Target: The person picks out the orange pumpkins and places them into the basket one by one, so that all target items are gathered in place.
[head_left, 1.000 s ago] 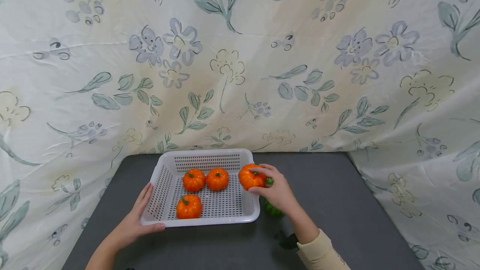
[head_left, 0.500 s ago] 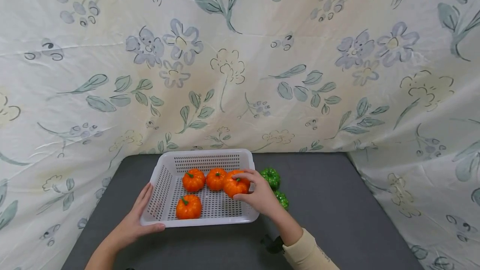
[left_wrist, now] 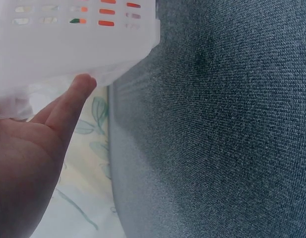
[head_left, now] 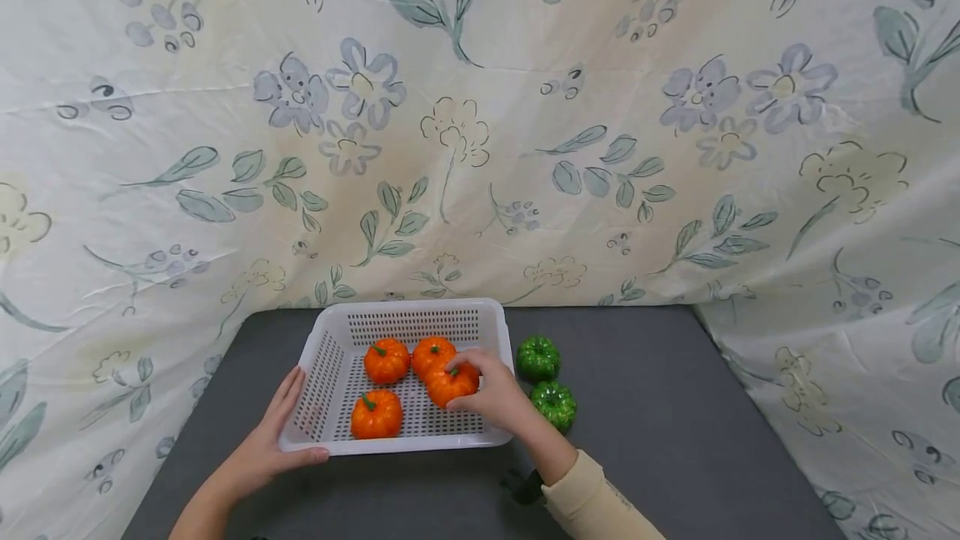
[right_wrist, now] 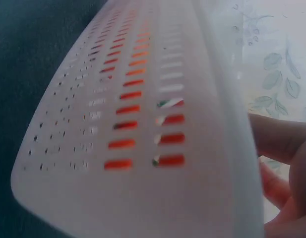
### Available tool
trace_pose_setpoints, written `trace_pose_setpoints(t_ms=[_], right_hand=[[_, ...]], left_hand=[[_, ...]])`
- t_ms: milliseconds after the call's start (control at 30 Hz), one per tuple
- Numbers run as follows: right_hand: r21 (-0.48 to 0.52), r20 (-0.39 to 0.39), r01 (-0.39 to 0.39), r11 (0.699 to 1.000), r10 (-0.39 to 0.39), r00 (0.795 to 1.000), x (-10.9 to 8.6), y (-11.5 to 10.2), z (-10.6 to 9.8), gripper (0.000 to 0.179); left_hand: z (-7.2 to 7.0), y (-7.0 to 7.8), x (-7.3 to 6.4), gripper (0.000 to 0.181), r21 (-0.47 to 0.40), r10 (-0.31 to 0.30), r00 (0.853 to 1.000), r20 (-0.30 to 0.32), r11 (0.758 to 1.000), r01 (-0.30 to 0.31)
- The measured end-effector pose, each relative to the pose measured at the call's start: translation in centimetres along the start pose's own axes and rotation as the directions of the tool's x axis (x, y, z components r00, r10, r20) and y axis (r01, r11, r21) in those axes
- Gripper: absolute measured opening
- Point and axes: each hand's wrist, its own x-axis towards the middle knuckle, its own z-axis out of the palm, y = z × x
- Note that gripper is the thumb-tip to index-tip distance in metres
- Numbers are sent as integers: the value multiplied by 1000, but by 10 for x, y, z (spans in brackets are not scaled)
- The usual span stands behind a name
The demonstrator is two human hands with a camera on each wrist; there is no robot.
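Note:
A white perforated plastic basket [head_left: 420, 442] stands on the dark table. My left hand [head_left: 262, 444] rests at its left front corner, straight fingers along the side wall and thumb by the front rim. The left wrist view shows that hand [left_wrist: 48, 134] against the outer wall. My right hand [head_left: 495, 390] reaches over the right rim and holds a small orange pumpkin [head_left: 448, 384] with a green stem, low inside the basket. Beside it sits another pumpkin [head_left: 432, 354]; two more, a back-left pumpkin [head_left: 386, 362] and a front pumpkin [head_left: 377, 414], lie in the basket.
Two glossy green bell peppers, a rear pepper [head_left: 537, 358] and a front pepper [head_left: 553, 405], lie just outside the basket's right wall. A floral curtain [head_left: 480, 148] hangs behind the grey table [head_left: 675, 440]. The basket wall [right_wrist: 143, 188] blocks most of the right wrist view.
My right hand has carried the pumpkin leftward over the right rim and down into the basket, beside another pumpkin. The green peppers have come into fuller view. My left hand has stayed put.

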Motion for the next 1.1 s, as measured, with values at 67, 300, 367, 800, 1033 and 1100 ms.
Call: trace_pose_setpoints(t_ms=[67, 300, 367, 800, 1033, 1100], right_hand=[[-30, 21, -11, 999, 11, 1000, 4, 0, 6, 41], [-104, 99, -52, 993, 63, 993, 13, -5, 25, 42], [-134, 106, -63, 989, 77, 991, 15, -5, 30, 42], [-223, 149, -176, 959, 212, 966, 23, 0, 48, 41], [-229, 152, -199, 953, 237, 959, 25, -2, 49, 51], [-221, 153, -199, 955, 235, 960, 25, -4, 47, 56]], left_hand=[[-1, -1, 0, 124, 0, -12, 1000, -1, 1000, 12], [0, -3, -4, 123, 2, -18, 1000, -6, 1000, 18], [0, -3, -4, 123, 2, -21, 1000, -5, 1000, 21], [2, 1, -5, 124, 5, -7, 1000, -12, 1000, 7], [1, 2, -6, 123, -5, 12, 1000, -16, 1000, -12], [1, 1, -7, 123, -11, 14, 1000, -17, 1000, -14]])
